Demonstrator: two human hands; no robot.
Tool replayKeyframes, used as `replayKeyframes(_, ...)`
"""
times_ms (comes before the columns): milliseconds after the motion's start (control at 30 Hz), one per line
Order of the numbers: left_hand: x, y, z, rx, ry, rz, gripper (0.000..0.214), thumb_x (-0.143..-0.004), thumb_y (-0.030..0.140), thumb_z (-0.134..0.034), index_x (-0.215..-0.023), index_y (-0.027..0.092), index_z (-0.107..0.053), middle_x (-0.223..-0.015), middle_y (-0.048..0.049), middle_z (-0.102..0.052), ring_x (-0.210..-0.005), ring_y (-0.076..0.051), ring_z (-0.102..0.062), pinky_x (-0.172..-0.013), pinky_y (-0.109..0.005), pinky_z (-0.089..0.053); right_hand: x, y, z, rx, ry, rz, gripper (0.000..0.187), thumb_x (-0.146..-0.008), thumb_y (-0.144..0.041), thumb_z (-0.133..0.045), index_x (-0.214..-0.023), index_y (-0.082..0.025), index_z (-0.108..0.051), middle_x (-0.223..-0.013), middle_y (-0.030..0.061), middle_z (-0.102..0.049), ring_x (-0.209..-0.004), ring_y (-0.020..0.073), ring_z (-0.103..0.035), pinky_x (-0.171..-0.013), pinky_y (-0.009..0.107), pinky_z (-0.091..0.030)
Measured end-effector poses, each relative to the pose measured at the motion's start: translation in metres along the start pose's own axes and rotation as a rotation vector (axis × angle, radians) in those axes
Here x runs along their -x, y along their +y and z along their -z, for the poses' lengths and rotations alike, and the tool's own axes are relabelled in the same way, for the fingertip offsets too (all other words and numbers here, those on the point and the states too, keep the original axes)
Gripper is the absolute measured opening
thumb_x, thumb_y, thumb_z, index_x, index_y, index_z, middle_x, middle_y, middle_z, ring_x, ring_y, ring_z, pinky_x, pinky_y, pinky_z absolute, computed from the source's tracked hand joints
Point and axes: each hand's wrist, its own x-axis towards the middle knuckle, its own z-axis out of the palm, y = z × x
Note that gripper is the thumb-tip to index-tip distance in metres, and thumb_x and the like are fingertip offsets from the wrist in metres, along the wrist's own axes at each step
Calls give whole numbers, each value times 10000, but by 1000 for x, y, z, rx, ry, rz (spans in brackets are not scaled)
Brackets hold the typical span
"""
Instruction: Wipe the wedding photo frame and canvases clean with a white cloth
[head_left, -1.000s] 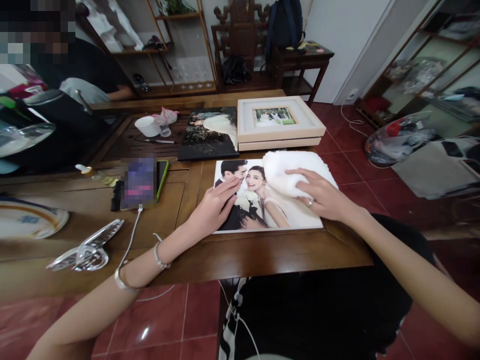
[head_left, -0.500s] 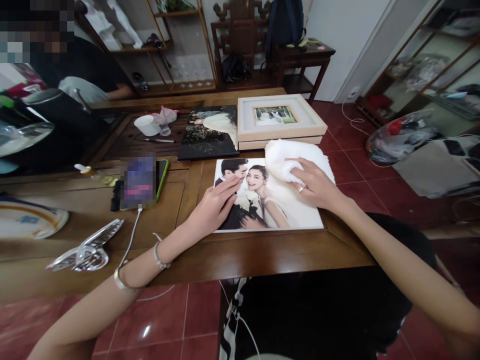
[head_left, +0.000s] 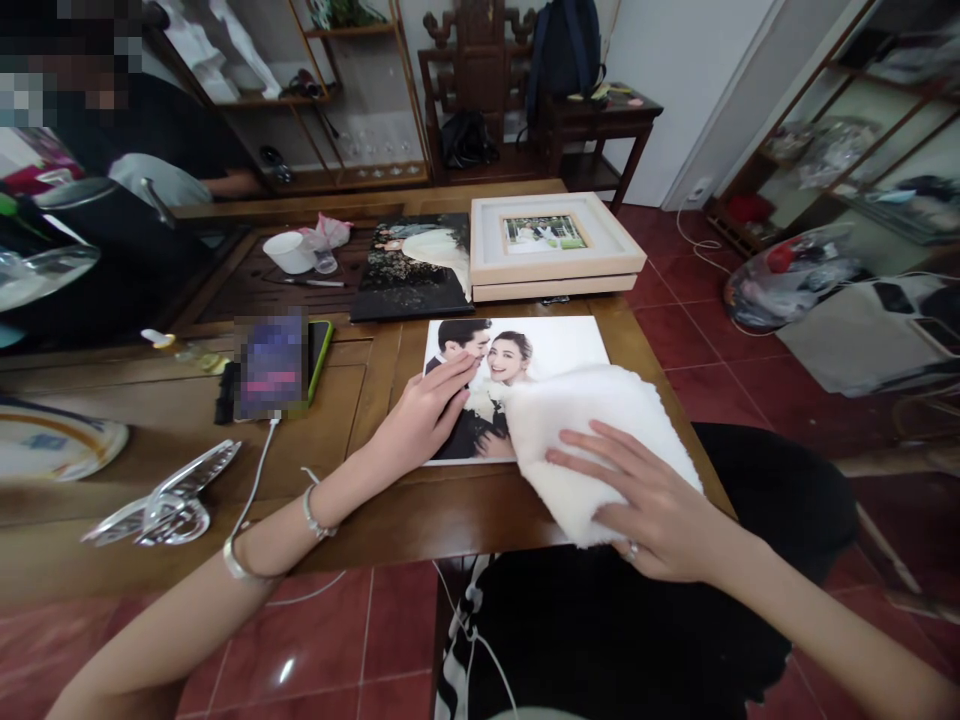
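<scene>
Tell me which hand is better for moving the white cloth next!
Probably the right hand: it lies spread on the white cloth, which covers one corner of the photo print. The left hand rests on the print's left side, away from the cloth, and seems better for steadying.

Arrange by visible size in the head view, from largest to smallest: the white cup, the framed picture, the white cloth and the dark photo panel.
1. White cloth
2. Framed picture
3. Dark photo panel
4. White cup
Nearness to the camera may enlarge the cloth.
</scene>
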Motion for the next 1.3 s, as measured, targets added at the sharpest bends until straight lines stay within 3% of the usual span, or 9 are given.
replayKeyframes(133,0,0,0,18,-6,10,381,-996,191,-440,-1350,165,-577,-1425,-137,-557,-1367,-267,-475,-1122,-512,-409,-4,-2,-5,10,4,12,163,-720,-48,-505,-741,-178,-600,-1437,161,-532,-1395,368,-399,-1110,630,-364)
replayKeyframes(267,0,0,0,19,-14,16,382,-998,193,-435,-1350,147,-574,-1434,-149,-545,-1369,-273,-473,-1120,-519,-408,-14,12,-6,29,11,2,136,-774,-95,-519,-814,-181,-617,-1428,154,-542,-1384,355,-414,-1103,619,-380)
replayKeyframes(500,1,-3,0,28,-2,14,393,-997,195,-435,-1367,139,-558,-1426,-152,-552,-1366,-271,-476,-1121,-515,-409,-41,59,-4,127,43,-61,121,-840,-144,-519,-903,-164,-621,-1358,220,-555,-1305,346,-489,-1068,584,-423)
replayKeyframes(667,2,-3,1,25,-10,22,399,-1000,206,-440,-1382,158,-544,-1437,-139,-545,-1375,-268,-465,-1121,-516,-409,-60,97,-6,154,74,-133,141,-844,-147,-524,-926,-156,-639,-1320,228,-560,-1223,364,-534,-972,556,-484)
replayKeyframes(833,2,-3,0,27,-5,20,395,-1004,202,-431,-1379,164,-547,-1437,-141,-544,-1376,-270,-463,-1118,-522,-410,-75,116,-6,180,59,-227,174,-904,-203,-504,-994,-176,-650,-1281,193,-586,-1198,351,-542,-937,522,-491)
replayKeyframes(1067,2,-1,2,28,-12,28,391,-1001,192,-430,-1371,153,-550,-1436,-143,-544,-1374,-266,-466,-1119,-523,-408,-72,105,-10,220,74,-223,170,-876,-175,-526,-992,-168,-650,-1313,202,-577,-1260,363,-502,-1004,566,-453)
replayKeyframes(1300,3,-3,3,24,-15,25,387,-995,183,-434,-1360,140,-558,-1426,-151,-552,-1368,-262,-474,-1121,-513,-407,-40,48,-7,185,12,-73,173,-792,-91,-520,-904,-158,-632,-1412,203,-530,-1362,374,-424,-1087,643,-373)
